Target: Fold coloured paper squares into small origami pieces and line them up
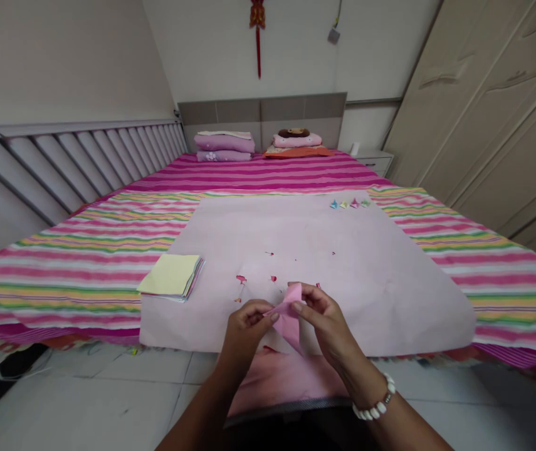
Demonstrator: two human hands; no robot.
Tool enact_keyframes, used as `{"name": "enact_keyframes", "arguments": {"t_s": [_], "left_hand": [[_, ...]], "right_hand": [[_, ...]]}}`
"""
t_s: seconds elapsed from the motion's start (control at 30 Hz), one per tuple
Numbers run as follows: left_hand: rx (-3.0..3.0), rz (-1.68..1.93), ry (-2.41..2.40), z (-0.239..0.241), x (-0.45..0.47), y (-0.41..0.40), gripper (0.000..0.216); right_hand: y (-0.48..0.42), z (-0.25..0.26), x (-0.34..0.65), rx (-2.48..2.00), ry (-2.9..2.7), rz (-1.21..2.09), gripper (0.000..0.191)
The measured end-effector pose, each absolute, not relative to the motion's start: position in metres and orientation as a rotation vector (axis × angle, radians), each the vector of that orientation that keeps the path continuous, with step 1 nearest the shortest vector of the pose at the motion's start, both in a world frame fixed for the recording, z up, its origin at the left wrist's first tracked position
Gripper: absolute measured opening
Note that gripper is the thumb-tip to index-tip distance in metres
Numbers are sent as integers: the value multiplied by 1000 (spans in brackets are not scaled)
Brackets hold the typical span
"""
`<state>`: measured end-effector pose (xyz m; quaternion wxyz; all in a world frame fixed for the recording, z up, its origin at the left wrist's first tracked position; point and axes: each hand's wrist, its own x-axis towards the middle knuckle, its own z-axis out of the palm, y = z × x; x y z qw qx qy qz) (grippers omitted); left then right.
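A piece of pink paper (289, 322), partly folded, is held up between my two hands above the near edge of a large pale sheet (371, 269). My left hand (249, 322) pinches its left corner between thumb and fingers. On the other side, my right hand (321, 316) grips the paper near its top, thumb in front and fingers behind. Some of its creases are covered by my fingers. To the left lies a stack of coloured paper (168, 275) with a pale yellow sheet on top. Small folded paper pieces (354, 203) stand in a row at the far right of the sheet.
Several small red marks or scraps (273, 279) dot the sheet, which lies on a striped bedspread (93, 250). Folded bedding (224, 145) rests by the headboard (220, 111). A slatted rail (93, 153) runs along the left; a wardrobe (493, 106) stands at the right.
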<state>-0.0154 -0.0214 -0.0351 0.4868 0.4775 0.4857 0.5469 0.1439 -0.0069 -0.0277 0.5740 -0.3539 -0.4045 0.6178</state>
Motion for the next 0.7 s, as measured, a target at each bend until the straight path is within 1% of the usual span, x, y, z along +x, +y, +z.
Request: {"name": "enact_keyframes", "arguments": {"t_s": [0.1, 0.13, 0.17, 0.2, 0.3, 0.37, 0.5, 0.6, 0.7], "left_hand": [[1009, 1250, 1153, -34, -14, -22, 15], [975, 1249, 1141, -34, -13, -21, 16], [952, 1258, 1129, -36, -13, -21, 17], [940, 1266, 1121, -37, -13, -20, 18], [942, 1291, 1113, -42, -12, -20, 20], [948, 1297, 1109, -44, -13, -20, 20], [1013, 1207, 1104, -38, -17, -20, 22], [1153, 1098, 1155, -28, -19, -15, 20], [1286, 1075, 1226, -19, -17, -6, 20]], "right_hand": [[-8, -29, 138, -775, -823, 1545, 62], [-9, -29, 136, -766, -807, 1588, 67], [-9, -30, 134, -763, -804, 1633, 67], [-9, -31, 132, -767, -810, 1673, 63], [-8, -34, 130, -815, -822, 1696, 37], [-6, -35, 132, -862, -819, 1653, 27], [-5, -34, 137, -934, -865, 1601, 24], [-8, -34, 138, -962, -942, 1664, 25], [-11, -34, 136, -1008, -1042, 1711, 25]]}}
